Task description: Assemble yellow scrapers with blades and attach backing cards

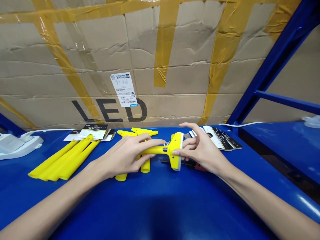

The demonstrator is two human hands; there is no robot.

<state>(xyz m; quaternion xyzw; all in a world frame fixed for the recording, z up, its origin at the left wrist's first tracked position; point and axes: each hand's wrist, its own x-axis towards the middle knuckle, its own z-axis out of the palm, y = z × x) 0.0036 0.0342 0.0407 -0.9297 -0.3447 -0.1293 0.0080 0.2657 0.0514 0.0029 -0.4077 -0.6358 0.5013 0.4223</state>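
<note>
A yellow scraper with a pale blade strip along its head is held sideways between my hands. My left hand pinches its handle between thumb and fingers. At the head, my right hand grips the blade side, with the thumb on the front and the index finger raised. Behind and below my left hand lie more yellow scrapers, partly covered by it. A dark tool with a red part lies under my right hand, mostly hidden.
Several yellow handles with cards lie on the blue surface at left. Black-and-white cards lie at right. A white power strip is far left. Behind stands a taped cardboard box, beside a blue frame.
</note>
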